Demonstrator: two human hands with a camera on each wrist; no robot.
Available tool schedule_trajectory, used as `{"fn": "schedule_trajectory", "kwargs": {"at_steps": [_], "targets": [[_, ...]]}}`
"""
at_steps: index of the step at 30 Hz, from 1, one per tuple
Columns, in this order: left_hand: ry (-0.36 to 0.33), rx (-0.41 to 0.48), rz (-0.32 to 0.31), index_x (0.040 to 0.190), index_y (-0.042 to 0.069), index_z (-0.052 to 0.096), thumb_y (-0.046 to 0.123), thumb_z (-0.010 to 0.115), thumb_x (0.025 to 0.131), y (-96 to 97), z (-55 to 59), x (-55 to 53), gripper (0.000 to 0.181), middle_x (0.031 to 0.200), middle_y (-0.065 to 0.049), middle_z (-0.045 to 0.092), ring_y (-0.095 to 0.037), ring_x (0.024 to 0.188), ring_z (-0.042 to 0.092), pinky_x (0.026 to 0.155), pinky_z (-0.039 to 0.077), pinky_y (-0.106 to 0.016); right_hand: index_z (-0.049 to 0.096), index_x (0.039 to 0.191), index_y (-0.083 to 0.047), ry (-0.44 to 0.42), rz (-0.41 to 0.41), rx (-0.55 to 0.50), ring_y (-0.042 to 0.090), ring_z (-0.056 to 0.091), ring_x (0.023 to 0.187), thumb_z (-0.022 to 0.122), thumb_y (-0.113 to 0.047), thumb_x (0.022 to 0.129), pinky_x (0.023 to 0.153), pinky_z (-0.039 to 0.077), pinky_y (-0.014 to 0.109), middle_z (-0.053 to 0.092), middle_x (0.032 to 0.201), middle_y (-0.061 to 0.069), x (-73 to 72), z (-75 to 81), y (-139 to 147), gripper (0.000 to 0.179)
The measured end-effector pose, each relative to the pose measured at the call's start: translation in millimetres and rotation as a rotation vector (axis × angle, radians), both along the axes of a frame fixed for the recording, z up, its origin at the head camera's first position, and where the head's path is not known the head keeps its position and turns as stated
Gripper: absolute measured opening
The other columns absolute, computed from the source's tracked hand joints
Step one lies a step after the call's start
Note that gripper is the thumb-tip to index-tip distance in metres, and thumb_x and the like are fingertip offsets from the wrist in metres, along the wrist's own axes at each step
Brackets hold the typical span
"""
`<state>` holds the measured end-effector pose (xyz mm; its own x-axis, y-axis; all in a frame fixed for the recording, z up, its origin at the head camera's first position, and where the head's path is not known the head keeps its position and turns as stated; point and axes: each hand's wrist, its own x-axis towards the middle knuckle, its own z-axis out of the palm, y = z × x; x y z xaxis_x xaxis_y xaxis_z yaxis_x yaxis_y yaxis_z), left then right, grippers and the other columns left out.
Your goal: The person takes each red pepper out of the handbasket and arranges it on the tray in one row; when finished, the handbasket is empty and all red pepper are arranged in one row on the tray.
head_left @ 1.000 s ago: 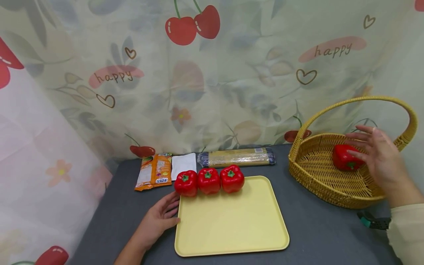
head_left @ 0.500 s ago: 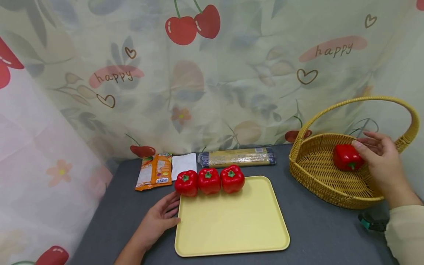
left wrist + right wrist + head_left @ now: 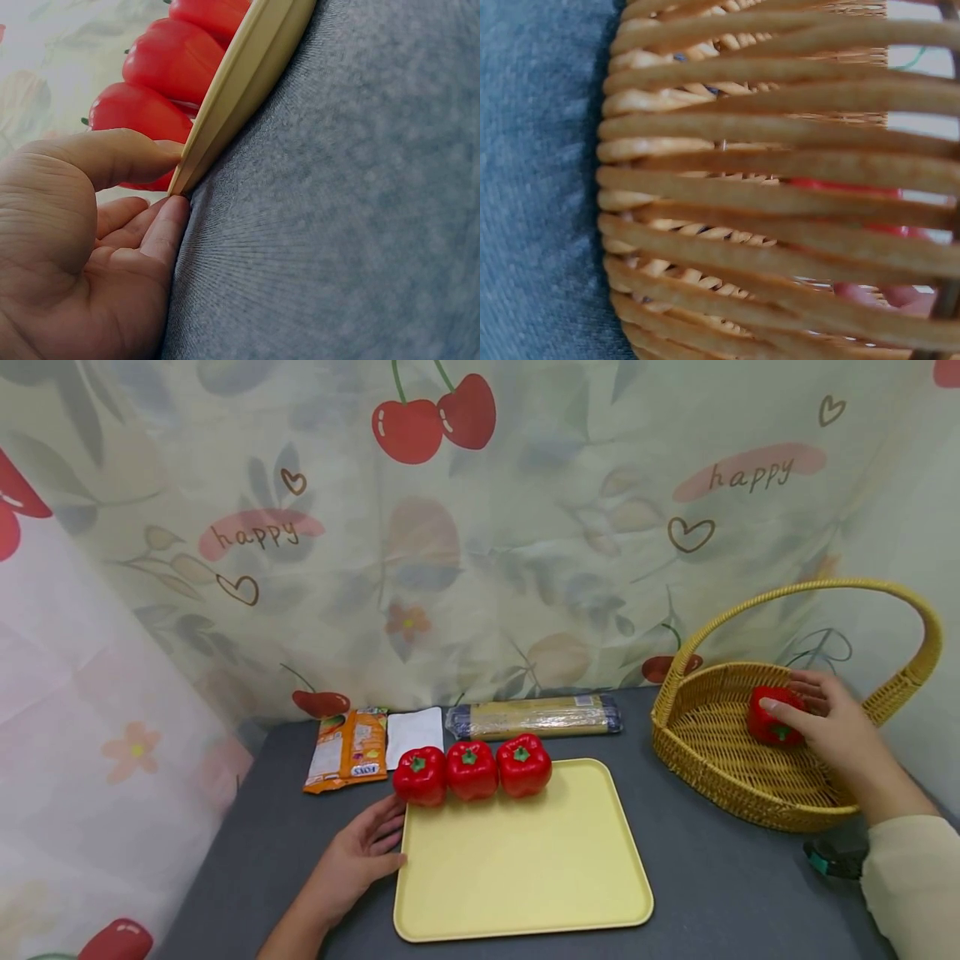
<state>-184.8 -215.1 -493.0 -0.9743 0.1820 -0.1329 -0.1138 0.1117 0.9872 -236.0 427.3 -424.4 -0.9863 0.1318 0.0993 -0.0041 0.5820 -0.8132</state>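
Note:
In the basket [image 3: 738, 760] at the right, my right hand [image 3: 832, 727] holds a red bell pepper [image 3: 763, 727]. The thumb lies across its front and the fingers are behind it, partly hidden. In the right wrist view the woven basket side [image 3: 765, 195] covers most of the hand and pepper. My left hand [image 3: 363, 843] touches the left edge of the yellow tray [image 3: 525, 868], thumb and fingertips against the rim. A row of three red bell peppers [image 3: 472, 770] sits at the tray's back edge, close above that hand.
Behind the tray lie an orange snack packet [image 3: 347, 749], a white packet [image 3: 415, 737] and a long plastic-wrapped pack [image 3: 534, 717]. The basket's tall handle [image 3: 806, 585] arches over its opening. A small black and teal object [image 3: 832, 860] lies near the right sleeve.
My right hand has moved left and down onto the pepper in the basket and taken hold of it. The pepper has shifted slightly left. The left hand and tray look unchanged.

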Motion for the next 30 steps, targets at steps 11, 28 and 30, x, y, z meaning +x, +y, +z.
{"fn": "schedule_trajectory", "kwargs": {"at_steps": [11,28,30], "targets": [[-0.003,0.001,-0.003,0.164,0.001,0.043,-0.015,0.08,0.088,-0.6,-0.9,-0.1,0.086,0.164,-0.017,0.047,-0.035,0.146,0.05,0.111,0.051,-0.036,0.023,0.165,0.014,-0.049,0.175,0.217,0.066,0.026,0.135,0.079,-0.022,0.104,0.092,0.049,0.055,0.01,0.159,0.049,-10.3,-8.3,5.1,0.09],[0.001,0.0,0.002,0.164,0.0,0.043,-0.015,0.079,0.088,1.0,0.9,0.2,0.086,0.164,-0.018,0.047,-0.036,0.146,0.05,0.11,0.051,-0.035,0.034,0.153,0.018,-0.032,0.113,0.338,0.064,0.039,0.131,0.074,-0.047,0.105,0.099,0.042,0.08,0.037,0.146,0.046,-11.3,-7.8,-3.0,0.09],[0.0,0.001,0.002,0.164,0.0,0.043,-0.015,0.079,0.088,1.0,0.9,0.0,0.086,0.164,-0.018,0.047,-0.036,0.146,0.05,0.111,0.051,-0.035,0.031,0.156,0.017,-0.02,0.107,0.353,0.063,0.04,0.127,0.076,-0.046,0.104,0.096,0.043,0.079,0.04,0.14,0.045,-11.1,-8.4,-4.2,0.093]]}}
